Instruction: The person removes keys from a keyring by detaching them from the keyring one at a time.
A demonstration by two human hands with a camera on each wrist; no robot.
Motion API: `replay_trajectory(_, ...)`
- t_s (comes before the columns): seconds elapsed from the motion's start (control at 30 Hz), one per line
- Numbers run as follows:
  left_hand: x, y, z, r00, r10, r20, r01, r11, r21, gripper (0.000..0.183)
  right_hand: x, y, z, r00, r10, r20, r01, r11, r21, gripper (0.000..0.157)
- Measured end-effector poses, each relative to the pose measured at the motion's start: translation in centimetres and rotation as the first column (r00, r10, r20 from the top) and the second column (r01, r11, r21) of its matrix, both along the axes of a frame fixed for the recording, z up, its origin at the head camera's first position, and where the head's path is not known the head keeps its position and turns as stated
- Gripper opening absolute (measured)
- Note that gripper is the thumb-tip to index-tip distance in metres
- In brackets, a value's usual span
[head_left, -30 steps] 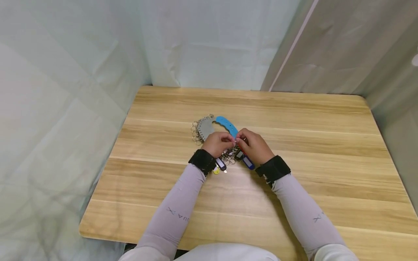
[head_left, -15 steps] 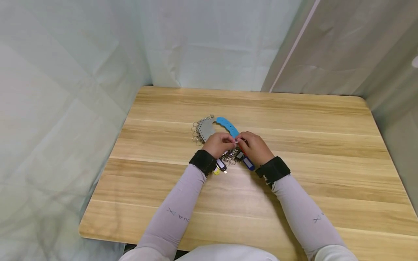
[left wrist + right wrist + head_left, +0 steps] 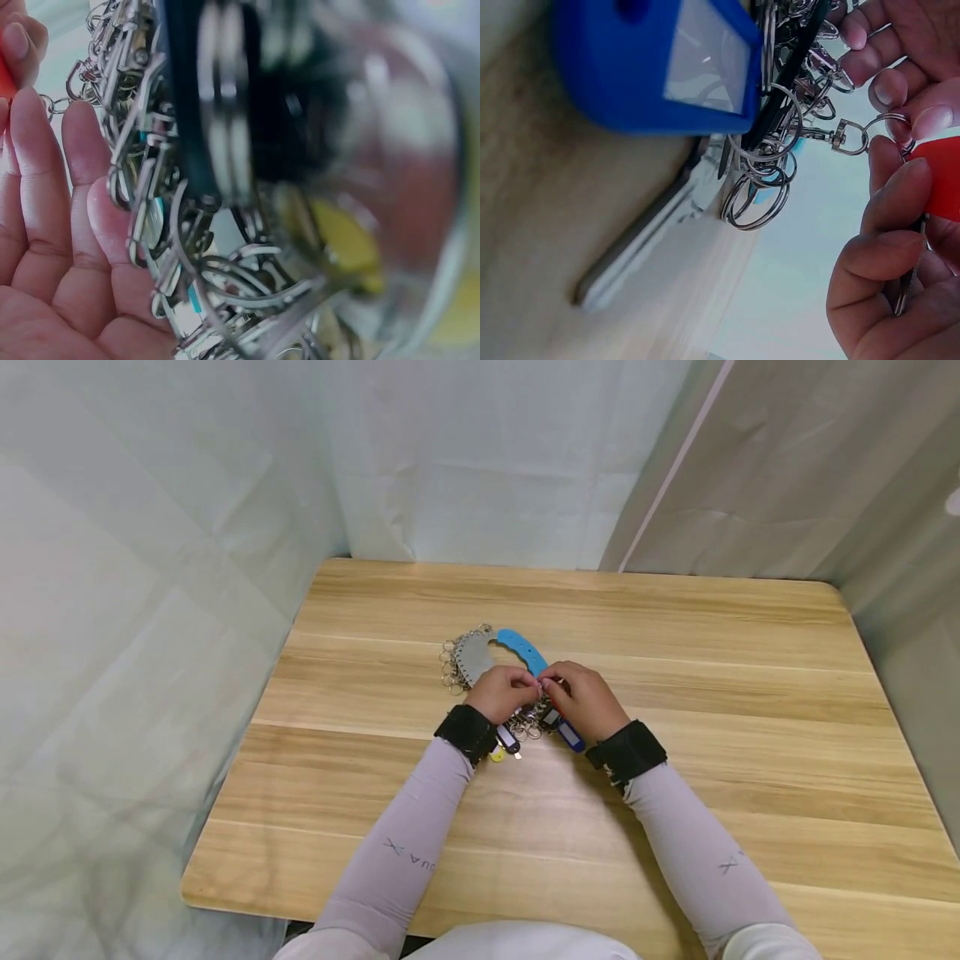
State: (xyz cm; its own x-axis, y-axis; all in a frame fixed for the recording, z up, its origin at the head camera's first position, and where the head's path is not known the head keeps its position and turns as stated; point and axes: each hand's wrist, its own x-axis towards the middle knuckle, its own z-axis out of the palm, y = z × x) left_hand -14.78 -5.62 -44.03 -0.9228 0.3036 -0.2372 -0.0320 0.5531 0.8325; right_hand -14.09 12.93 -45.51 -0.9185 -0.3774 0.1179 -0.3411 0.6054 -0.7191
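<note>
The surface (image 3: pixel 525 852) is brightly, diffusely lit, softly shadowed beside the right sleeve (image 3: pixel 701 852) at five o'clock. Blurred in the foreground: metal ring (image 3: pixel 236 97), left wrist, twelve o'clock; blue tag (image 3: pixel 622 75), right wrist, eleven o'clock.

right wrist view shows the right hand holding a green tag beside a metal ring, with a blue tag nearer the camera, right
The color is wrong: the right hand holds a red tag, as the right wrist view shows. The metal ring and nearer blue tag stand.
</note>
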Motion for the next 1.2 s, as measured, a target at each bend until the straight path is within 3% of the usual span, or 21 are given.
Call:
replay_trajectory(0.67, -0.17, -0.03, -0.23, 1.000, 0.011, -0.007, -0.011, 1.000, 0.005, 0.015, 0.45, -0.09, 0.57, 0.999, 0.035, 0.015, -0.035, 0.999, -0.023, 0.009)
replay_trajectory(1.2, -0.03, 0.13, -0.03, 1.000, -0.001, 0.022, 0.000, 1.000, 0.023, 0.011, 0.36, -0.04, 0.38, 1.000, -0.015, 0.017, 0.015, 1.000, -0.015, 0.008)
